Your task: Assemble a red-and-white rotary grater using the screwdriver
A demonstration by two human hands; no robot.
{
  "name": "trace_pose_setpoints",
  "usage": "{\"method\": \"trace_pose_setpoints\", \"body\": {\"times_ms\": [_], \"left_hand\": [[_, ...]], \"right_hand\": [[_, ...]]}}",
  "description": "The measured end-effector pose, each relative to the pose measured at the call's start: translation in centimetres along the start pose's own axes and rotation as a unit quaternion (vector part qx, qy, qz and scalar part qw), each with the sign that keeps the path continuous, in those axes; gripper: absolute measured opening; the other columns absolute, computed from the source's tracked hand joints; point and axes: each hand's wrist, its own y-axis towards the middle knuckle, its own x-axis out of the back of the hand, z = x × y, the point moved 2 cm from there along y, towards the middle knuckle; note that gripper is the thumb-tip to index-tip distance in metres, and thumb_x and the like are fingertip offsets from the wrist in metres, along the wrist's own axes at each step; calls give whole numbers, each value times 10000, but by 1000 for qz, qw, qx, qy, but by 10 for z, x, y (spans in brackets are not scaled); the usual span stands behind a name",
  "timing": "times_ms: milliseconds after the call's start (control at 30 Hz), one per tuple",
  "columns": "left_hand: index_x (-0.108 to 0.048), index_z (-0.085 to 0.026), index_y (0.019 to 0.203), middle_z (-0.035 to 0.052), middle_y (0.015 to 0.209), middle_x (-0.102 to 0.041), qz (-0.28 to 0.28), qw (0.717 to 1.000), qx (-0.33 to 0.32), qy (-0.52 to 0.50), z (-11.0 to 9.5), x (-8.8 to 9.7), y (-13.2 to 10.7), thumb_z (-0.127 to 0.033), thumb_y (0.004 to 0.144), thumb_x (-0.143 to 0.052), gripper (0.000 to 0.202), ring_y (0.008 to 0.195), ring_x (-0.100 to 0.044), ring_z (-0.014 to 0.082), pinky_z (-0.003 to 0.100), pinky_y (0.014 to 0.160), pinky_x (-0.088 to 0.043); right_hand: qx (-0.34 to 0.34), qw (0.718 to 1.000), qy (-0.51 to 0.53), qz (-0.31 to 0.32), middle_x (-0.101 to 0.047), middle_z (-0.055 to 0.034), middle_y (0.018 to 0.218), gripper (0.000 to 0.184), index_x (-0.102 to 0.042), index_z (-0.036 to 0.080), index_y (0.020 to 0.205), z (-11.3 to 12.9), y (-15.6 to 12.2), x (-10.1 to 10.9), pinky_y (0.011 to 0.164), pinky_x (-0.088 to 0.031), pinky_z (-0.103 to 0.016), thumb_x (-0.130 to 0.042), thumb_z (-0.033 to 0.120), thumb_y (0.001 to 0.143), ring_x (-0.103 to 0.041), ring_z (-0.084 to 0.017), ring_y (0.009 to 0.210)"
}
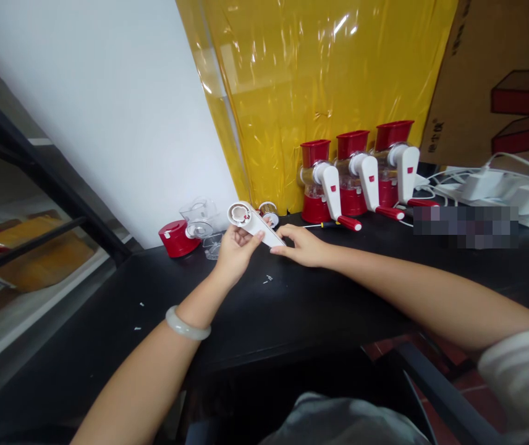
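Above the black table, my left hand (236, 250) is closed around a white crank arm (261, 230) with a round socket at its upper left end. At the crank arm's lower right end, the fingers of my right hand (304, 245) pinch its tip. A metal grater drum (269, 211) stands just behind the crank arm. To the left lie a red base (178, 239) and a clear plastic housing (199, 216). Several tiny screws or pins (268, 279) lie on the table below my hands; they are too small to name surely.
Several assembled red and white rotary graters (316, 185) stand in a row at the right. A screwdriver (322, 225) lies before them. White chargers and cables (487, 185) cover the far right. A yellow plastic sheet (320, 74) and a cardboard box (491, 80) stand behind the black table (292, 309).
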Motion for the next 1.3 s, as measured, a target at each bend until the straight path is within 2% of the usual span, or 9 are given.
{"method": "trace_pose_setpoints", "body": {"times_ms": [500, 700, 833, 967, 1067, 1167, 1300], "left_hand": [[-538, -197, 1269, 147, 1235, -704, 8, 1000, -3, 10, -3, -2, -1, -384, 759, -839, 621, 1195, -659, 285, 478, 1078, -500], [-550, -194, 1253, 142, 1202, -717, 6, 1000, 14, 1, -1, -1, -1, -374, 748, -846, 613, 1155, -678, 279, 475, 1047, -519], [-593, -201, 1196, 121, 1184, -722, 6, 1000, -6, 15, -2, 0, 1, -402, 754, -837, 543, 1134, -684, 269, 449, 1033, -527], [-648, -197, 1111, 105, 1155, -728, 2, 995, -40, 92, -7, 2, 1, -451, 772, -811, 454, 1115, -681, 275, 414, 1006, -535], [-652, -188, 1168, 115, 1196, -708, 40, 984, -54, 167, -10, 3, -2, -470, 835, -742, 445, 1099, -674, 284, 403, 951, -546], [-635, -181, 1256, 125, 1215, -691, 89, 957, -83, 262, -13, 4, -5, -446, 885, -684, 458, 1061, -668, 282, 387, 903, -542], [-606, -184, 1296, 126, 1226, -678, 124, 910, -146, 369, -20, 7, -5, -394, 938, -609, 415, 1091, -641, 282, 403, 971, -485]], "right_hand": [[-5, 1000, 31, 5, -611, -5, 767, 242, -577, 188, 760, 3, 3, 4, 701, -412, -290, -668, 395, 847, -546, -157, 735], [5, 999, 34, 13, -641, -21, 787, 271, -583, 183, 780, 3, 0, 3, 725, -459, -317, -643, 433, 865, -583, -166, 744], [47, 996, 61, -41, -683, -82, 1013, 270, -587, 188, 980, 7, -2, 2, 871, -512, -401, -632, 436, 883, -647, -207, 928], [84, 983, 90, -138, -623, -143, 1229, 468, -483, 203, 1255, 13, -2, 7, 1041, -474, -475, -643, 451, 892, -616, -237, 1159], [96, 978, 85, -164, -571, -172, 1330, 641, -396, 213, 1387, 16, -1, 12, 1088, -448, -506, -677, 469, 871, -581, -261, 1242], [109, 981, 71, -146, -540, -171, 1396, 772, -329, 237, 1479, 19, -1, 14, 1091, -450, -522, -699, 487, 849, -551, -285, 1293], [108, 985, 47, -127, -549, -145, 1418, 679, -412, 265, 1455, 20, -1, 14, 1051, -482, -511, -684, 468, 867, -553, -288, 1293]]}}
